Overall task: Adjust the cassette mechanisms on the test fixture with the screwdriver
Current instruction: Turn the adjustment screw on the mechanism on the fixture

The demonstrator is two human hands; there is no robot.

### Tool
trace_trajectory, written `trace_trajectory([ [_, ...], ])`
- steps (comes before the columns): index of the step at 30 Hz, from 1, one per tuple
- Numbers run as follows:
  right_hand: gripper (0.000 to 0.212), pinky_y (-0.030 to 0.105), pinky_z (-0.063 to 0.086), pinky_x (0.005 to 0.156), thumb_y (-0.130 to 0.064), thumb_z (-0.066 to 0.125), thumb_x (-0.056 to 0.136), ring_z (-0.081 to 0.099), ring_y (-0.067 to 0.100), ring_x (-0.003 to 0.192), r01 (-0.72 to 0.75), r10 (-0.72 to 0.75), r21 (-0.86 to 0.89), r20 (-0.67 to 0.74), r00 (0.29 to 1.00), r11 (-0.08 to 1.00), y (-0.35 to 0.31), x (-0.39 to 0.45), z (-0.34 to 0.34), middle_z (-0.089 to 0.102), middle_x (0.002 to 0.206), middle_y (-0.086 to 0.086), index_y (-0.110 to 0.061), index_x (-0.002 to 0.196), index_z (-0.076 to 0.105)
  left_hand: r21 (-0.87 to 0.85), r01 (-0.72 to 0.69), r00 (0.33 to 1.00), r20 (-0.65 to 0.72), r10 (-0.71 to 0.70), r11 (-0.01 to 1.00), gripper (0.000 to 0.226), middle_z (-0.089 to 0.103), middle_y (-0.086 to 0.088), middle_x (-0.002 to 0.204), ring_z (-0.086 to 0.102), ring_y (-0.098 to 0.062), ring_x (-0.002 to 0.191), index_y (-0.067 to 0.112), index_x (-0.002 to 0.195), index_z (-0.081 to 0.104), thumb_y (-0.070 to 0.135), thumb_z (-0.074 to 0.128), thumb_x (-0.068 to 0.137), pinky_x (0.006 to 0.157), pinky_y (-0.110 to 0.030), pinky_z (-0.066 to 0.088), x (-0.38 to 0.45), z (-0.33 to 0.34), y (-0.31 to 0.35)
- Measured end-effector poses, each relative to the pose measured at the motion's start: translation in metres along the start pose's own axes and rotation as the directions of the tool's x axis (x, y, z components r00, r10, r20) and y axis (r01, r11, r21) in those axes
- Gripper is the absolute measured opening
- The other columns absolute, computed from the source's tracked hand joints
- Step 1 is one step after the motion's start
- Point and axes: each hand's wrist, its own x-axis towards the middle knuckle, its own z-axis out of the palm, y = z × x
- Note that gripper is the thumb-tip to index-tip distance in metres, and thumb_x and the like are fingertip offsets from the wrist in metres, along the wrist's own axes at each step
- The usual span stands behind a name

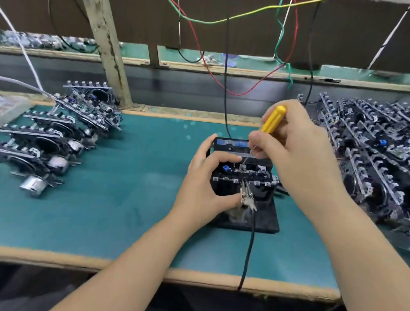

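Note:
A black test fixture (265,220) sits on the green mat at the bench's middle. A cassette mechanism (254,178) with a small blue part lies on top of it. My left hand (203,180) grips the mechanism's left side, thumb at its front edge and fingers curled over the back. My right hand (293,147) holds a yellow-handled screwdriver (273,119) tilted to the right, its thin metal tip down on the mechanism's middle. Metal clips with a black cable (248,248) attach at the mechanism's front.
Several cassette mechanisms (49,134) lie in a stack at the left of the mat. A large pile of mechanisms (381,153) fills the right side. Red, green, yellow and black wires (224,56) hang from above behind the fixture. The bench's front edge (136,267) runs below my forearms.

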Motion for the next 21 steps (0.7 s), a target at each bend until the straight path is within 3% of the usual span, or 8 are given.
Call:
trace_trajectory([
  [3, 0.018, 0.046, 0.058, 0.077, -0.016, 0.07, 0.094, 0.072, 0.009, 0.068, 0.009, -0.009, -0.015, 0.007, 1.0, 1.0, -0.002, 0.0002, 0.0004, 0.072, 0.073, -0.007, -0.014, 0.099, 0.052, 0.01, -0.003, 1.0, 0.007, 0.003, 1.0, 0.063, 0.018, 0.017, 0.164, 0.028, 0.003, 0.146, 0.051, 0.111, 0.059, 0.022, 0.083, 0.061, 0.109, -0.013, 0.028, 0.0, 0.0, -0.0001],
  [7, 0.017, 0.04, 0.058, 0.075, -0.016, 0.068, 0.096, 0.071, 0.007, 0.07, 0.047, -0.047, -0.027, -0.008, 0.999, 0.999, -0.0045, -0.0001, -0.0025, 0.072, 0.078, -0.004, -0.011, 0.101, 0.052, 0.009, 0.006, 1.0, 0.007, -0.006, 1.0, 0.06, 0.016, 0.02, 0.164, 0.024, 0.005, 0.147, 0.056, 0.111, 0.056, 0.043, 0.071, 0.054, 0.106, -0.012, 0.028, -0.0007, 0.0005, 0.0009],
  [11, 0.016, 0.042, 0.059, 0.076, -0.016, 0.067, 0.097, 0.072, 0.008, 0.071, 0.022, -0.022, -0.027, 0.005, 1.0, 0.999, -0.0044, -0.0001, -0.0043, 0.072, 0.079, -0.007, -0.009, 0.102, 0.053, 0.012, 0.003, 1.0, 0.006, -0.003, 1.0, 0.06, 0.015, 0.023, 0.163, 0.022, 0.008, 0.146, 0.057, 0.111, 0.056, 0.044, 0.071, 0.055, 0.103, -0.009, 0.027, -0.001, 0.0017, -0.0008],
  [15, 0.016, 0.041, 0.059, 0.075, -0.016, 0.067, 0.098, 0.072, 0.007, 0.07, 0.022, -0.022, -0.018, 0.004, 1.0, 1.0, -0.0052, -0.0006, -0.0045, 0.072, 0.077, -0.007, -0.007, 0.101, 0.053, 0.008, 0.01, 1.0, 0.007, -0.01, 1.0, 0.061, 0.015, 0.024, 0.163, 0.022, 0.008, 0.146, 0.057, 0.111, 0.056, 0.037, 0.078, 0.057, 0.103, -0.011, 0.027, -0.0007, 0.0021, -0.0024],
  [19, 0.017, 0.038, 0.059, 0.075, -0.016, 0.067, 0.098, 0.072, 0.006, 0.07, 0.01, -0.01, -0.017, 0.001, 1.0, 1.0, -0.006, -0.0006, -0.0045, 0.073, 0.077, -0.006, -0.006, 0.102, 0.054, 0.018, 0.014, 1.0, 0.007, -0.014, 1.0, 0.068, 0.015, 0.024, 0.163, 0.022, 0.013, 0.143, 0.056, 0.112, 0.057, 0.021, 0.087, 0.061, 0.099, 0.0, 0.025, -0.0003, 0.0021, -0.0054],
  [21, 0.017, 0.039, 0.059, 0.075, -0.015, 0.067, 0.097, 0.072, 0.007, 0.069, 0.001, -0.001, -0.004, -0.002, 1.0, 1.0, -0.0065, -0.0006, -0.0045, 0.073, 0.077, -0.006, -0.006, 0.102, 0.053, 0.019, 0.009, 1.0, 0.001, -0.009, 1.0, 0.068, 0.016, 0.024, 0.163, 0.022, 0.013, 0.143, 0.055, 0.112, 0.057, 0.02, 0.087, 0.062, 0.1, -0.002, 0.025, -0.0002, 0.0023, -0.0057],
])
